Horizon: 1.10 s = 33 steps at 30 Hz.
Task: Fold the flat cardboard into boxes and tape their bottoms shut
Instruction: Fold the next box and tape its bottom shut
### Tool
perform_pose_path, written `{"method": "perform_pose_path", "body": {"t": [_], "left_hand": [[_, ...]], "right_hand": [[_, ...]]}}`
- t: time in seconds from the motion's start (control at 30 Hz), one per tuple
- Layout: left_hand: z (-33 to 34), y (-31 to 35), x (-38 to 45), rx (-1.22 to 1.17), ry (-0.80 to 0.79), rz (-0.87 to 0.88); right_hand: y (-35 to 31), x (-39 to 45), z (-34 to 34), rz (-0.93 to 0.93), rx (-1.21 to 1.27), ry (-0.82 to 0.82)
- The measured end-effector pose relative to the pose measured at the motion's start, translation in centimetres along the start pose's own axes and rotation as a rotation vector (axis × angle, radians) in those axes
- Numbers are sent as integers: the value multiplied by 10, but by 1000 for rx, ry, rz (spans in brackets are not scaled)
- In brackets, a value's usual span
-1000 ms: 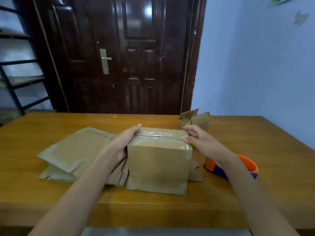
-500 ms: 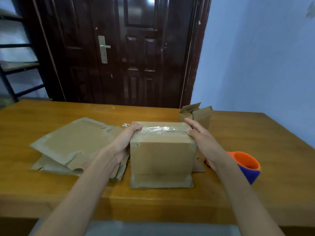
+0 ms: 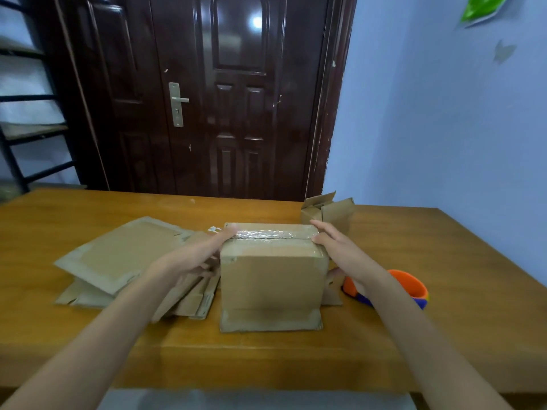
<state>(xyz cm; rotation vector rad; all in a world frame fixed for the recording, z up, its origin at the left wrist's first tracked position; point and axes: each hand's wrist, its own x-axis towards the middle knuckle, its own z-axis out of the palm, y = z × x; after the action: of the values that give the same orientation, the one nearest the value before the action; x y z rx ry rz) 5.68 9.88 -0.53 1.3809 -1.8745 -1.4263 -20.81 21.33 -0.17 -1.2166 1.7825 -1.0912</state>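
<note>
On table: box (image 3: pixel 270 279) bottom-up, seam taped; I press tape ends, left hand (image 3: pixel 195 255) and right hand (image 3: pixel 337 247) flat-fingered. Next: flip box, set aside.

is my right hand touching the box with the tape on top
Touching. The head view shows the right hand pressed against the right end of the taped box, its fingertips on the top edge where the tape ends.

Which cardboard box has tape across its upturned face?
The box between the hands, at the table's near edge: clear tape runs along its upturned seam. The smaller box at the back stands with its flaps open, and no tape shows on it.
</note>
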Motion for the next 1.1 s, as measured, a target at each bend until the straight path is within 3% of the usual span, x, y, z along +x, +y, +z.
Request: {"method": "perform_pose_path", "body": {"t": [0.17,0.33,1.1], "left_hand": [[-2,9,2,11,-19,-30],[12,18,10,97,89,-77],[15,12,16,67,52,-89]], "right_hand": [[-13,4,1,81,-101,2],[-13,13,12,103,-197,51],[-3,12,14,70,-125,70]]}}
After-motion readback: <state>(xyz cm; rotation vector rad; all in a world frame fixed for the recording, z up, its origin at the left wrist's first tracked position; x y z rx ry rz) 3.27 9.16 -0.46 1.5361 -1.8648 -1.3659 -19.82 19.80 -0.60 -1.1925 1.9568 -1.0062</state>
